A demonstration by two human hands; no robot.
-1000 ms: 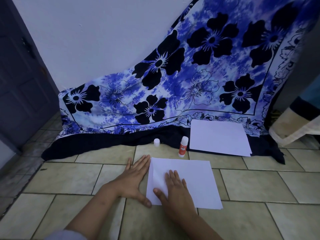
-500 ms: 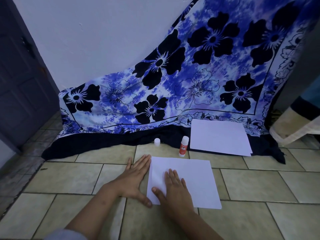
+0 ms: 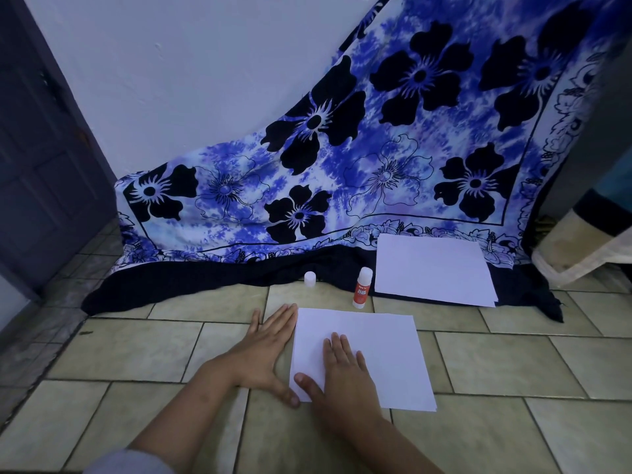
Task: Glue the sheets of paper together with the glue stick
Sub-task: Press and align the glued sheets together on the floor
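A white sheet of paper lies flat on the tiled floor in front of me. My right hand presses palm-down on its left part, fingers together. My left hand lies flat on the tiles beside the sheet's left edge, its thumb touching the near left corner. An uncapped glue stick with a red label stands upright just beyond the sheet. Its white cap stands to the left of it. A stack of white sheets rests further back on the right, on the dark cloth hem.
A blue floral cloth hangs from the wall and spreads onto the floor behind the paper. A dark door stands at the left. A pale fabric-covered object sits at the far right.
My right hand has slid slightly back toward me across the sheet. My left hand stays flat beside the paper.
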